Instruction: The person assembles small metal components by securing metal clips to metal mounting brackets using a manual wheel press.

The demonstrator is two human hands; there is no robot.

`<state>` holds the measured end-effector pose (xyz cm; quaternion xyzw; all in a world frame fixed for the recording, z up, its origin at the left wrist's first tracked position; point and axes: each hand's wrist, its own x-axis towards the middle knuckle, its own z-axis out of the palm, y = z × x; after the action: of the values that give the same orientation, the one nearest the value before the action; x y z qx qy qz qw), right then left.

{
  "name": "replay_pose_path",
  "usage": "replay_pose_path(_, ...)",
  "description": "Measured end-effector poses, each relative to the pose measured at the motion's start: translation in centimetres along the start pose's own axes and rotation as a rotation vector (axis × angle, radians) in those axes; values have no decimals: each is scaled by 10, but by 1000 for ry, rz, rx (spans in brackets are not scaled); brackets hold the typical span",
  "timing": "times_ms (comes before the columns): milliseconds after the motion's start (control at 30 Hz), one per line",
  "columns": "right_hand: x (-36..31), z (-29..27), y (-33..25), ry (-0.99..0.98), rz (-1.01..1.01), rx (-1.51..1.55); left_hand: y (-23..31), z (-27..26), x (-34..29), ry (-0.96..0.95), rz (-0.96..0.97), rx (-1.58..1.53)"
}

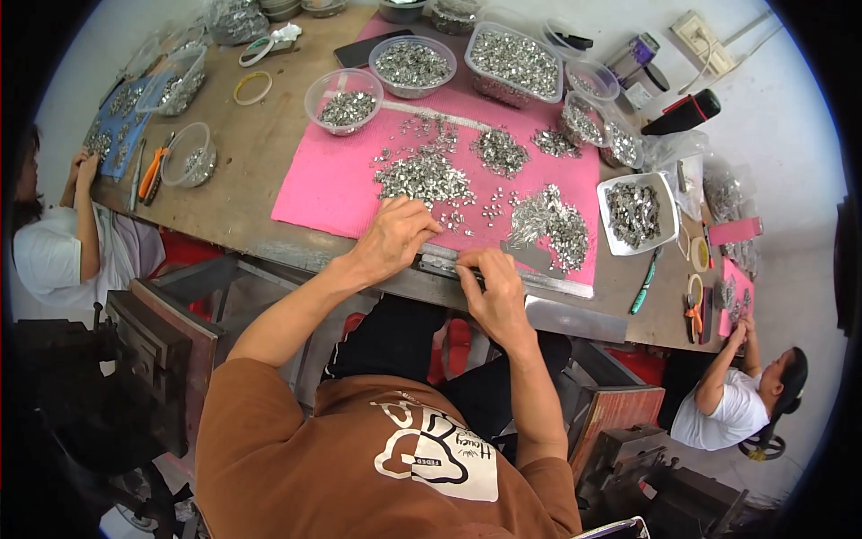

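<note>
Head view: your two bare hands work at the near edge of the table [269, 148], in front of a pink mat [310, 193].

Left hand [395, 235]: located at the near side of the large pile of small metal pieces [426, 175]. Fingers are drawn together, tips pointing right and down to the loose pieces beside the pile. You cannot tell from this view whether a piece is pinched between them.

Right hand [492, 280]: located right of the left hand, fingers curled narrow, with the fingertips at the metal bar [433, 266] along the table edge. The grip itself is hidden; you cannot tell whether it holds a piece.

Pile position: the large pile lies on the mat, just beyond your left hand. A smaller pile [500, 151] lies to its right and farther back. A spread of bright slivers [536, 216] lies beyond your right hand, with a flat grey plate [530, 258] at its near side.

Containers: two round tubs and a rectangular tub [480, 87], each filled with metal pieces, stand toward the back. A white dish [664, 184] of darker pieces stands right of the mat, near a green-handled tool [645, 280].
</note>
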<state>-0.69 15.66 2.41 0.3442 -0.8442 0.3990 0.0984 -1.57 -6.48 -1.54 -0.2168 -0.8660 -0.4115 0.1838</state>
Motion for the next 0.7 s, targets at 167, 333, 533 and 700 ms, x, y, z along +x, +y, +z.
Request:
replay_pose_path(167,-11,14,-2,77,52,-37,8,-1,1,54,-59,119)
replay_pose_path(333,-11,17,-2,108,11,-79,8,-5,2,18,-76,181)
replay_pose_path(533,-9,11,-6,94,-79,-134,7,-9,4,-38,-64,207)
replay_pose_path(700,8,5,15,81,46,-184,3,0,4,-2,75,394)
